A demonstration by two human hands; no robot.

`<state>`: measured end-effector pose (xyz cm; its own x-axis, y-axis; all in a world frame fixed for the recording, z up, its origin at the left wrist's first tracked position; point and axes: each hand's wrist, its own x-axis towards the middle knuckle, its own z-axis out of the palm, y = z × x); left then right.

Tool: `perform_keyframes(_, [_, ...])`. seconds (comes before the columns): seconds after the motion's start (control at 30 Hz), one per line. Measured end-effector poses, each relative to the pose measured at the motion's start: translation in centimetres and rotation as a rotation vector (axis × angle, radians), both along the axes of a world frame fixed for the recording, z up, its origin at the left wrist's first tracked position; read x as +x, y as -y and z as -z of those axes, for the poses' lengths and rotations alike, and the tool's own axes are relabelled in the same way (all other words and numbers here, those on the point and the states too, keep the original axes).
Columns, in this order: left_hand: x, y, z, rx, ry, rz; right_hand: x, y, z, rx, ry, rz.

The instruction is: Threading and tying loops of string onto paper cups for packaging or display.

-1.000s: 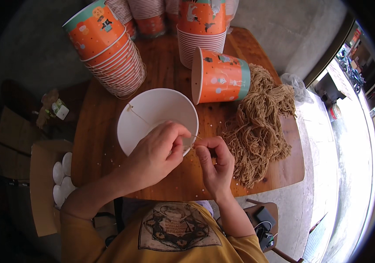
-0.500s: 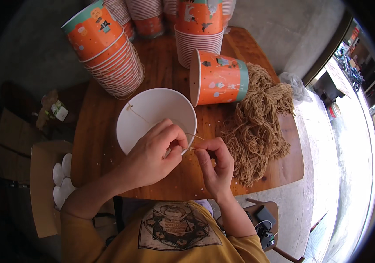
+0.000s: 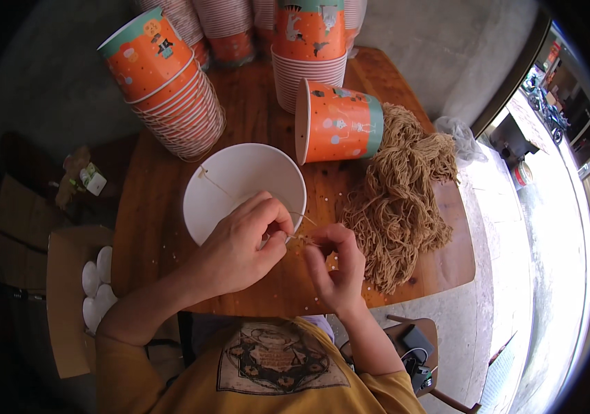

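Observation:
A white-lined paper tub faces me with its mouth up. A thin tan string comes out of its left wall and runs across to my hands. My left hand is over the tub's near right rim, its fingers closed in a pinch on the string. Just right of the rim, my right hand has thumb and index finger curled together at the string's short end; the fingertips are slightly blurred. Another string end sticks up between the hands. The inside of my left hand's grip is hidden.
An orange and teal printed tub lies on its side by a heap of tan strings. Tub stacks stand farther back on the wooden table. A carton holding white round items is at left, a stool at lower right.
My right hand has shifted slightly down, and its thumb has drawn a little away from the index fingertip. My left hand stays nearly in place. The view has moved slightly.

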<state>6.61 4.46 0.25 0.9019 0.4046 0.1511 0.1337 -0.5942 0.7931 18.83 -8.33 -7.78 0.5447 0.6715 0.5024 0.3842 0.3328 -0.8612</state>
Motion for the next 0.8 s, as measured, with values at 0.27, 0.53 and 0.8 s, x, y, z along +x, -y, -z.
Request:
perform_keyframes(0.27, [-0.1, 0.0, 0.1, 0.029, 0.005, -0.005, 0.4, -0.8, -1.0, -0.057, 0.462, 0.162])
perform_keyframes(0.53, [-0.5, 0.0, 0.3, 0.147, 0.047, -0.023, 0.6, -0.2, -0.4, -0.097, 0.41, 0.158])
perform_keyframes(0.8, [-0.6, -0.2, 0.1, 0.14, 0.058, -0.042, 0.3, -0.3, -1.1, -0.094, 0.391, 0.097])
